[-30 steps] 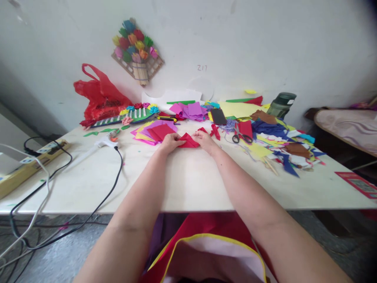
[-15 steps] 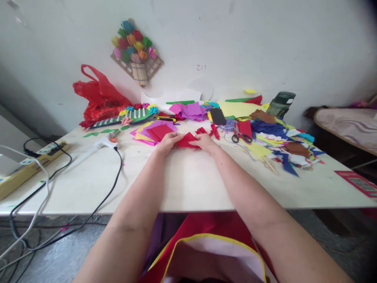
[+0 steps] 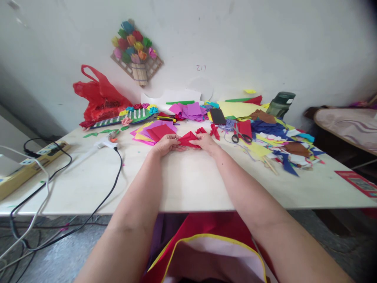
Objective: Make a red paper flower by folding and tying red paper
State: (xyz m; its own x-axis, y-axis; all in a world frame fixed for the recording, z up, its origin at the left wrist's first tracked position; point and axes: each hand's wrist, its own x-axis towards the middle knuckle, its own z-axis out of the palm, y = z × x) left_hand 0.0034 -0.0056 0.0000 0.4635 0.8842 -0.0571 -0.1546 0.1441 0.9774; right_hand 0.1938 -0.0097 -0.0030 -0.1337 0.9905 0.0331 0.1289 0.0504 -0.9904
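Both my hands grip one folded red felt piece (image 3: 187, 139) near the middle of the pale table (image 3: 191, 181). My left hand (image 3: 166, 144) pinches its left corner, my right hand (image 3: 206, 142) pinches its right side. The piece is raised a little off the tabletop. Just behind my left hand lies a stack of red, purple and pink felt squares (image 3: 156, 131). Small red scraps (image 3: 214, 131) lie right behind my right hand.
Scissors (image 3: 240, 135) and a heap of coloured felt scraps (image 3: 279, 147) lie to the right. A glue gun (image 3: 103, 144) with a black cord, a power strip (image 3: 44, 151) and a red plastic bag (image 3: 100, 98) are on the left. A green bottle (image 3: 281, 104) stands at the back.
My hands have lifted the red felt piece slightly and folded it tighter; its shape has gone from a flat triangle to a narrower, raised fold.
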